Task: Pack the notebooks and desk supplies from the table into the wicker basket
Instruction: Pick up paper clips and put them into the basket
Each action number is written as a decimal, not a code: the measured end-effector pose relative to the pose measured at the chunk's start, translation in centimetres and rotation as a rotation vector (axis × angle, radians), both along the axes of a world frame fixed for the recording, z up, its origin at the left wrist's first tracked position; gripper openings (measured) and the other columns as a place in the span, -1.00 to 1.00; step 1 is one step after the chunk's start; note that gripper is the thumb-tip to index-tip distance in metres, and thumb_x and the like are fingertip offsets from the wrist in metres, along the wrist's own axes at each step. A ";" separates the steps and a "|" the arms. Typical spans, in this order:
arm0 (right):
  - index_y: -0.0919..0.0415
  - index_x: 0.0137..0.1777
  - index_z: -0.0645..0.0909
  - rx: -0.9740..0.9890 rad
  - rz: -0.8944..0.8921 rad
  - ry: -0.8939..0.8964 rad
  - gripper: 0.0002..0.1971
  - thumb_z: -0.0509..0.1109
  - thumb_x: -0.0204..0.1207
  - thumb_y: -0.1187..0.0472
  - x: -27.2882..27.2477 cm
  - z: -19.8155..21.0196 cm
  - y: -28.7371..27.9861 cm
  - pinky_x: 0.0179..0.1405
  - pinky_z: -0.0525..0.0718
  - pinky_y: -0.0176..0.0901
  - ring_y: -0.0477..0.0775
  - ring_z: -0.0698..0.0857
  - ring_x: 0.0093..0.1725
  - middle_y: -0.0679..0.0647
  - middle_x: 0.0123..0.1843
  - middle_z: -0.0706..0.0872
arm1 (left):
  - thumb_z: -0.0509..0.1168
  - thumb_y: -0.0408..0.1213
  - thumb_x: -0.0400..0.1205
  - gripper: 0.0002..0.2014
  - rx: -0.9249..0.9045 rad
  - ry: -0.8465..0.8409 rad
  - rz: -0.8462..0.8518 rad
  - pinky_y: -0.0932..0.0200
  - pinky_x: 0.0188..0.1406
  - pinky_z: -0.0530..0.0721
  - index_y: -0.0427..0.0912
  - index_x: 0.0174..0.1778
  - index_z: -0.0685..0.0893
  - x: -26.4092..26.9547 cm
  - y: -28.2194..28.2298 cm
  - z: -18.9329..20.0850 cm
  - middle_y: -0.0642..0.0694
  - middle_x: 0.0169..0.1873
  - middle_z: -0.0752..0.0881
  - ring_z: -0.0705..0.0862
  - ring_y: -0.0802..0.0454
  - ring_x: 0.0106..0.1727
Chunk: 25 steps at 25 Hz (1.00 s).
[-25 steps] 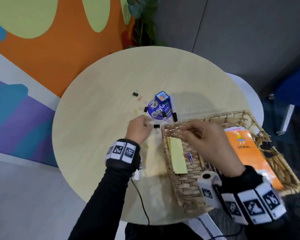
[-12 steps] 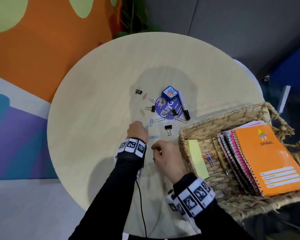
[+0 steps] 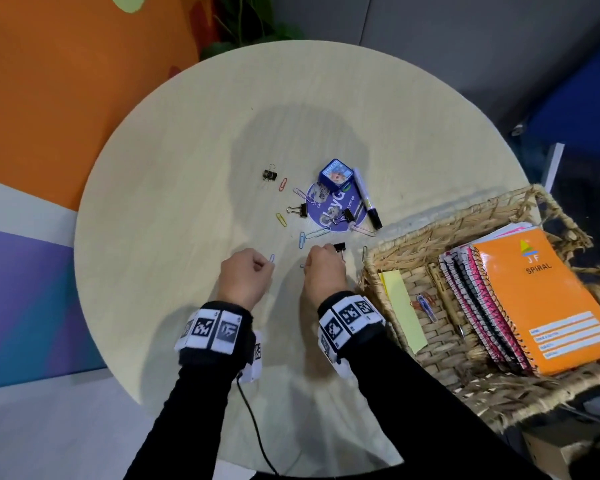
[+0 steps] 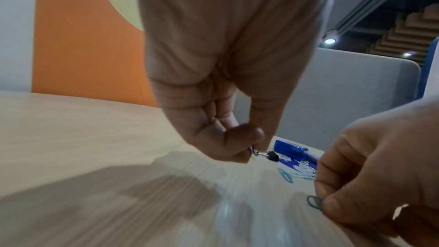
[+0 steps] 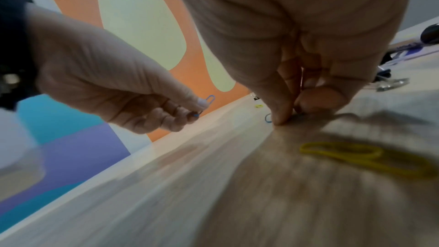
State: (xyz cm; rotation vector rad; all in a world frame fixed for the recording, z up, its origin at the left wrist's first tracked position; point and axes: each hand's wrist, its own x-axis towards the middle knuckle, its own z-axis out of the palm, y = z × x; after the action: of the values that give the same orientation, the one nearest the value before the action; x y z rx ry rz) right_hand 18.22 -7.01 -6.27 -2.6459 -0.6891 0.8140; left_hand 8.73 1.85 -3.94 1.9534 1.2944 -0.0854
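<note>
My left hand (image 3: 269, 263) hovers just above the round table (image 3: 160, 216) and pinches a blue paper clip (image 3: 272, 258), also seen in the right wrist view as the blue paper clip (image 5: 210, 98). My right hand (image 3: 315, 257) presses its fingertips (image 5: 282, 117) down on the table and pinches a second blue paper clip (image 4: 314, 203). A black binder clip (image 3: 339, 247) lies just beyond its knuckles. The wicker basket (image 3: 430, 230) at the right holds an orange spiral notebook (image 3: 548, 299) on other notebooks, a yellow note pad (image 3: 400, 306), a pen (image 3: 445, 299) and paper clips (image 3: 425, 304).
Beyond my hands lie a blue box (image 3: 336, 173), a marker (image 3: 368, 199), a round purple card (image 3: 336, 209), two more binder clips (image 3: 269, 174) and several coloured paper clips. A yellow paper clip (image 5: 356, 155) lies under my right wrist. The basket overhangs the table's right edge.
My right hand left the basket and came down on the table left of it, onto a blue paper clip. My left hand lifted slightly with its blue clip.
</note>
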 end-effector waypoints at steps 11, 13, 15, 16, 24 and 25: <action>0.26 -0.08 0.69 0.272 0.092 0.001 -0.93 0.43 0.46 0.31 4.4 14.1 -7.0 -0.05 0.65 -0.10 0.18 0.73 -0.10 0.20 -0.12 0.80 | 0.47 -0.40 0.50 -0.74 -0.088 -0.194 0.097 -0.11 0.05 0.82 0.03 -0.41 0.65 0.2 -2.0 2.8 0.00 -0.42 0.74 0.68 0.26 -0.56; 0.25 -0.16 0.75 0.182 0.102 -0.048 -0.94 0.44 0.42 0.34 7.1 15.1 -10.5 -0.10 0.63 -0.13 0.15 0.74 -0.12 0.18 -0.17 0.82 | 0.48 -0.41 0.49 -0.80 -0.076 -0.239 0.057 -0.10 0.03 0.83 -0.04 -0.36 0.68 1.1 -3.0 4.3 0.06 -0.43 0.71 0.67 0.27 -0.56; 0.24 -0.23 0.77 0.107 0.105 -0.107 -0.86 0.38 0.38 0.42 9.1 14.0 -12.9 -0.14 0.63 -0.13 0.18 0.77 -0.08 0.18 -0.18 0.83 | 0.49 -0.41 0.48 -0.79 -0.051 -0.278 -0.017 -0.03 0.00 0.82 -0.04 -0.37 0.67 2.1 -4.4 5.9 0.10 -0.45 0.72 0.67 0.36 -0.57; 0.24 -0.24 0.77 0.053 0.112 -0.124 -0.82 0.34 0.37 0.44 9.8 12.9 -13.7 -0.16 0.63 -0.12 0.22 0.77 -0.03 0.20 -0.15 0.83 | 0.49 -0.41 0.48 -0.75 -0.038 -0.302 -0.065 0.01 -0.02 0.81 0.00 -0.41 0.65 2.7 -5.2 6.6 0.15 -0.47 0.72 0.67 0.42 -0.53; 0.44 0.12 0.62 -0.327 0.220 -0.087 -0.76 0.18 0.56 0.45 11.0 5.4 -15.1 0.09 0.69 0.07 0.33 0.71 0.17 0.34 0.16 0.72 | 0.48 -0.36 0.53 -0.87 -0.068 -0.283 -0.450 0.63 -0.07 0.64 -0.15 -0.06 0.89 7.0 -13.0 11.0 0.01 -0.11 0.88 0.78 0.34 -0.18; 0.44 0.16 0.60 -0.350 0.245 -0.078 -0.76 0.17 0.57 0.46 10.9 5.1 -15.0 0.10 0.69 0.07 0.32 0.70 0.18 0.33 0.21 0.69 | 0.46 -0.36 0.55 -0.85 -0.057 -0.251 -0.500 0.49 0.06 0.68 -0.15 -0.02 0.89 7.5 -13.7 11.2 -0.02 -0.04 0.89 0.81 0.21 -0.06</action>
State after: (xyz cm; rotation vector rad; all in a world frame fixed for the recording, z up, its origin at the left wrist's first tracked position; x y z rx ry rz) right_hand 29.11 -22.05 -1.21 -2.9559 -0.9874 0.9798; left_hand 16.21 -11.83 7.25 2.1185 0.6192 -0.1175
